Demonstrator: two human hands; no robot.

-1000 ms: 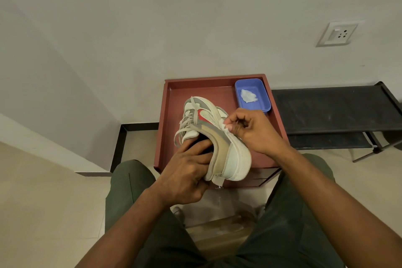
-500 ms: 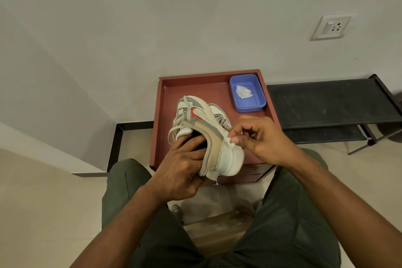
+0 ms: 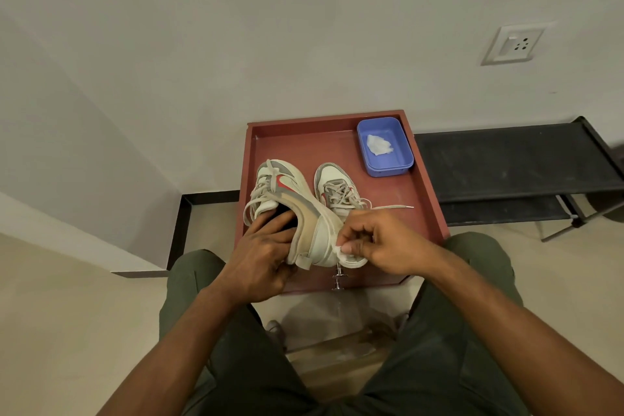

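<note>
A white, grey and beige sneaker [image 3: 297, 209] with a red mark is held tilted above the red-brown tray [image 3: 429, 213]. My left hand [image 3: 263, 257] grips it with fingers inside the opening. My right hand [image 3: 381, 243] pinches a small white wipe [image 3: 351, 258] against the sneaker's heel end. The second matching sneaker [image 3: 334, 189] stands on the tray behind, its lace trailing to the right.
A blue plastic tub [image 3: 401, 159] with a crumpled white wipe [image 3: 379, 144] sits in the tray's far right corner. A black low rack [image 3: 506, 162] stands to the right by the wall. A wall socket [image 3: 513, 44] is above it. My knees flank the tray.
My right hand slid the wipe along the sneaker's side down toward the heel. The second sneaker behind has come into view.
</note>
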